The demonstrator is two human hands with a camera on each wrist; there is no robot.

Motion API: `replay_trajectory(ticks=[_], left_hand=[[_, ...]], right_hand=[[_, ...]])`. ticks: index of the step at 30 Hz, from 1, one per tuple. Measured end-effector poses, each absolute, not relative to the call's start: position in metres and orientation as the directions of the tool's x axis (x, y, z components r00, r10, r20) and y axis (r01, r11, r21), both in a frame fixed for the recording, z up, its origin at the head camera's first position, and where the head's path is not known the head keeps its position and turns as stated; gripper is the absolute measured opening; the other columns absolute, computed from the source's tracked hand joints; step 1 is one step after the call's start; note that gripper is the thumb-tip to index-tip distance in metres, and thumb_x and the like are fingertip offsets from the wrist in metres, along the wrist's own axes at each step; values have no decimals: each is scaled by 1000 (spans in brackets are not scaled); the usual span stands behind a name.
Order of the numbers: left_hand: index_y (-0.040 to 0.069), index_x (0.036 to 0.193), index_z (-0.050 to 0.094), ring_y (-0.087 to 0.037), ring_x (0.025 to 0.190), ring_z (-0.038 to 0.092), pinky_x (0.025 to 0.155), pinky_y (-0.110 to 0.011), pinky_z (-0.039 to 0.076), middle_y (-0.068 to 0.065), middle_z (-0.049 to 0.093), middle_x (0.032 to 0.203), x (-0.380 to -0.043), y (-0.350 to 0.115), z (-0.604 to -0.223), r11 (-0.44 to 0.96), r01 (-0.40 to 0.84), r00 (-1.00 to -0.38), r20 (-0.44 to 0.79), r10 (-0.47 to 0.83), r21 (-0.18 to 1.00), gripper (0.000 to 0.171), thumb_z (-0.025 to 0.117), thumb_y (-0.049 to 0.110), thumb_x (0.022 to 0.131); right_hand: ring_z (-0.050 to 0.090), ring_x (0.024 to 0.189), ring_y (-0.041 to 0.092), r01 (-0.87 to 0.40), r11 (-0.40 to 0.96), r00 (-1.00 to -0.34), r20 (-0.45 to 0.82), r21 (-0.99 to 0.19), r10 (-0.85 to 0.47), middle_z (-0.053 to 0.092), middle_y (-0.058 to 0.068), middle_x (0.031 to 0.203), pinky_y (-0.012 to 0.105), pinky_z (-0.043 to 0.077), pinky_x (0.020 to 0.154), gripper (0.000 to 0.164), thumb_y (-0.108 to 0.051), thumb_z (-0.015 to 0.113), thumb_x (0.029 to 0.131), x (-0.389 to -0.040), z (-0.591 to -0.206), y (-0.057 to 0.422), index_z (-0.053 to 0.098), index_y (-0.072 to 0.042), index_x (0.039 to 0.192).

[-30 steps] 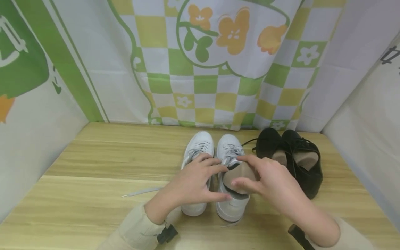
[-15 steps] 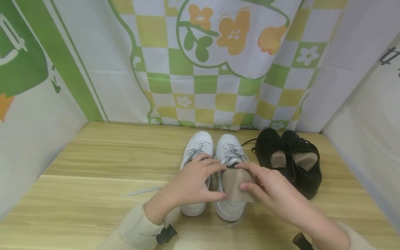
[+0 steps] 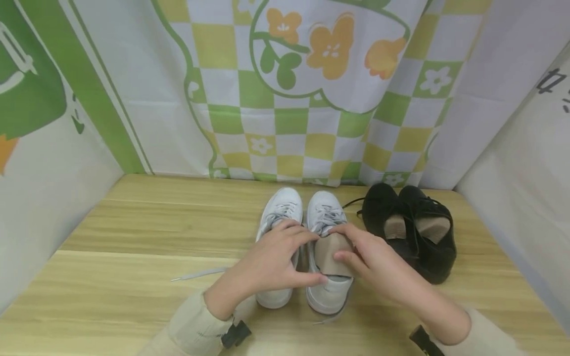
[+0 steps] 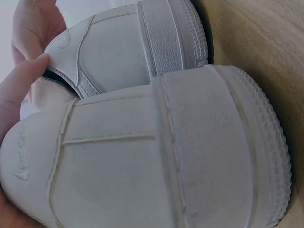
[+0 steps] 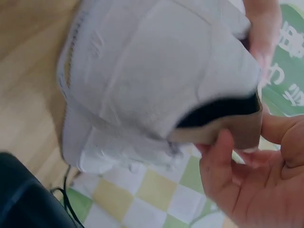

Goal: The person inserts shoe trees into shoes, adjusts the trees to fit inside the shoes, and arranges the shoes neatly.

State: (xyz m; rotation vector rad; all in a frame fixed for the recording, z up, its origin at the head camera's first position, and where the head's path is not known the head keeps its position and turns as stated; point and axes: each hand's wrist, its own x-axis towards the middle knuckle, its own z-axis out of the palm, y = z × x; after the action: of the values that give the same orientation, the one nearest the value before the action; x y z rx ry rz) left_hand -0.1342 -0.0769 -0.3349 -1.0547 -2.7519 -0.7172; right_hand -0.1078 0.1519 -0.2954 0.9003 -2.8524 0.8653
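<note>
My right hand pinches a stiff brown cardboard-like insert between thumb and fingers. The insert lies in the opening of the right white sneaker, and its edge shows inside the collar in the right wrist view. My left hand reaches over the left white sneaker, thumb and fingers spread apart. Its thumb touches the right sneaker's heel collar, and its fingertips are by the insert's far edge. Both sneakers stand upright side by side, toes towards the back, grey laces loose.
A pair of black lace-up shoes with brown pieces inside stands to the right. A loose lace trails left over the wooden tabletop. A checked curtain hangs behind, with white cloth walls at the sides.
The right hand first drew the insert up and towards the person over the sneaker's heel, then moved it forward and down into the opening. The left hand has hardly moved.
</note>
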Motion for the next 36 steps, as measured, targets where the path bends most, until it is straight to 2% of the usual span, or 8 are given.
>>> replay_trajectory(ticks=[3,6,9,16,19,23,29,36], left_hand=[[14,130,64,-22,128,52,107,-42,46,-1,66,130,-134,-77,-335,651,650,-757,257,601,392,75,70,67,78],[14,131,64,-22,128,51,107,-42,46,-1,65,131,-134,-77,-335,655,649,-758,252,602,387,75,70,67,78],[13,130,65,-21,128,52,108,-42,46,-2,66,130,-134,-77,-334,656,649,-758,253,601,386,75,71,66,78],[14,131,65,-22,128,53,110,-41,44,-4,66,131,-132,-73,-336,648,652,-753,240,613,394,73,70,65,79],[15,131,65,-21,127,54,110,-41,44,-3,65,131,-132,-75,-336,651,655,-752,247,611,383,72,70,66,79],[17,133,62,-21,129,52,110,-42,44,-2,63,133,-133,-78,-332,647,644,-758,229,610,409,71,69,64,81],[10,148,43,-31,132,52,109,-49,45,-11,55,144,-138,-73,-324,690,535,-828,140,543,487,76,62,57,91],[8,146,48,-31,125,58,101,-47,51,-12,62,137,-147,-59,-322,761,516,-847,102,522,393,79,65,59,88]], right_hand=[[58,110,24,-560,720,-828,255,-410,-498,59,5,127,45,49,91,35,-22,65,95,-107,-302,147,56,-14,128],[51,109,29,-530,750,-848,261,-395,-462,53,10,130,46,46,89,36,-21,67,94,-107,-307,145,55,-14,127],[48,108,31,-497,765,-867,241,-410,-435,51,16,133,47,45,90,44,-20,67,94,-114,-314,143,50,-9,132],[41,137,47,-438,746,-893,145,-503,-427,38,30,151,67,35,107,77,-23,66,95,-127,-323,150,24,5,152],[45,134,48,-388,734,-904,76,-558,-420,37,30,153,64,41,103,83,-28,67,94,-127,-321,156,20,5,154],[60,120,39,-312,710,-917,4,-631,-399,46,26,148,50,54,89,85,-34,68,93,-128,-321,161,21,-2,155],[59,120,39,-218,664,-911,-95,-715,-402,46,25,148,48,56,90,88,-40,69,92,-131,-326,170,21,-1,156],[65,111,32,-115,595,-895,-177,-796,-410,47,26,145,41,58,85,84,-34,72,91,-137,-329,181,30,5,151]])
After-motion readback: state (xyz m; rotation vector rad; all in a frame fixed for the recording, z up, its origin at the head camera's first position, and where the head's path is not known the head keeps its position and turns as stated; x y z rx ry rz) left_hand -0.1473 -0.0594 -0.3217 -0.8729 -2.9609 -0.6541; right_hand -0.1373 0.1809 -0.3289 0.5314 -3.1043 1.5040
